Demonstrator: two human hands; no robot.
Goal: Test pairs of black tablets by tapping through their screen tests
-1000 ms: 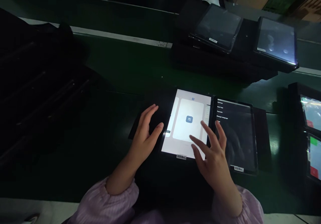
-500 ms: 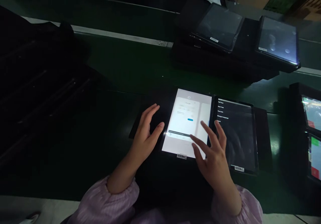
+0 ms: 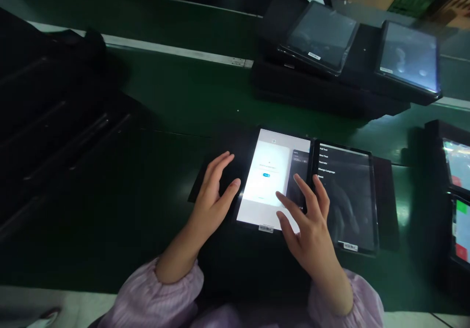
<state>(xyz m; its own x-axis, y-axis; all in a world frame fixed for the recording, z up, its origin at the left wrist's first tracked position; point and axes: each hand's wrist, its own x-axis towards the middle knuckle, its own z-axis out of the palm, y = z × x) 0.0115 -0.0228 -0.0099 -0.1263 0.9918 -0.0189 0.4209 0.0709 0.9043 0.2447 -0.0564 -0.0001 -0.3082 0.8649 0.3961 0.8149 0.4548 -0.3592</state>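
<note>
Fingers (image 3: 304, 191) of right hand (image 3: 312, 240) apart on lit tablet (image 3: 262, 181)

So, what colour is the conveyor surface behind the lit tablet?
Dark green; the head view shows it best, on the bare conveyor surface beyond the lit tablet.

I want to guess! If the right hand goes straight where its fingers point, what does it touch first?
Most likely the lit tablet: the right hand points its fingers away over that screen's right side, beside the dark tablet. Whether they touch the glass already is unclear.
</note>
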